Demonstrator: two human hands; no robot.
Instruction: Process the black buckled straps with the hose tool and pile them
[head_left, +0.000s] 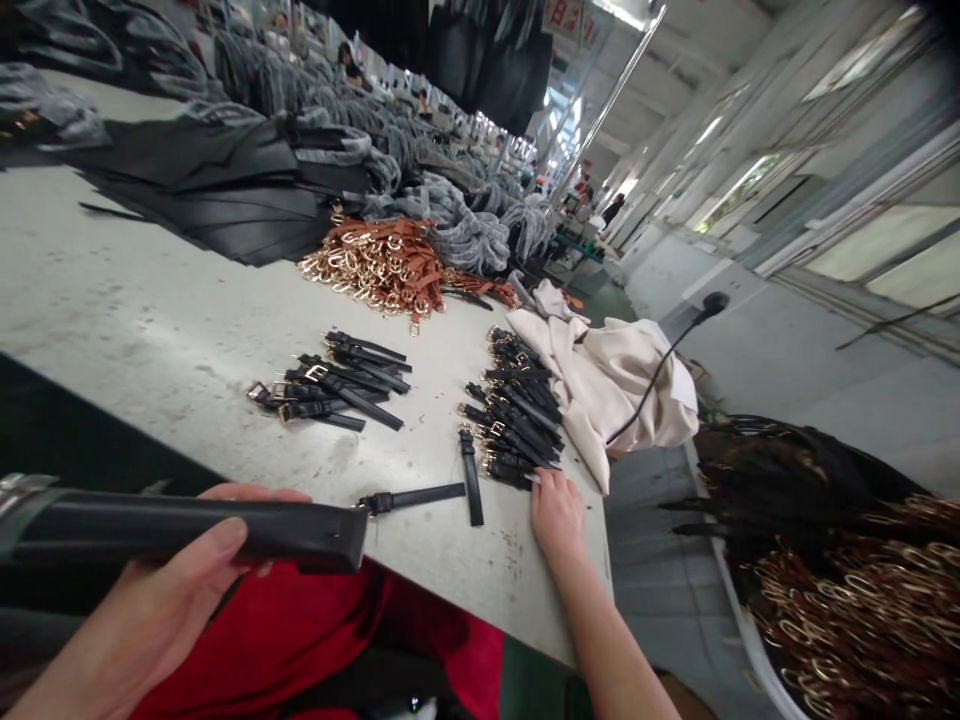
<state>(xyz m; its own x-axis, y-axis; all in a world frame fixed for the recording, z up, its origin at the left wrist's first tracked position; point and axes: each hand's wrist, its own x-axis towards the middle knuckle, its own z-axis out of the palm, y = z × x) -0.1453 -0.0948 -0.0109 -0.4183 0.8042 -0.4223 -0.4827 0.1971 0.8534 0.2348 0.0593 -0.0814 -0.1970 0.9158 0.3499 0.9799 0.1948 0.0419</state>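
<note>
My left hand (191, 565) is wrapped around a long black tube-shaped tool (187, 528) with a metal end at the far left. I cannot tell its exact kind. At the table's right side, my right hand (556, 505) has its fingers closed on the end of a black buckle strap (511, 470), the nearest one in a stack of black straps (521, 405). Two loose straps lie between my hands: one strap (420, 497) points sideways, another strap (471, 475) points toward me. Farther left is a looser pile of black straps (341, 380) with gold buckles.
Brown straps with gold rings (390, 265) are heaped behind, beside flat black leather pieces (225, 185). Beige cloth (607, 385) drapes over the table's (187, 310) right edge, with a black cable (652, 385) above it. A bin of ringed straps (862, 600) stands at right.
</note>
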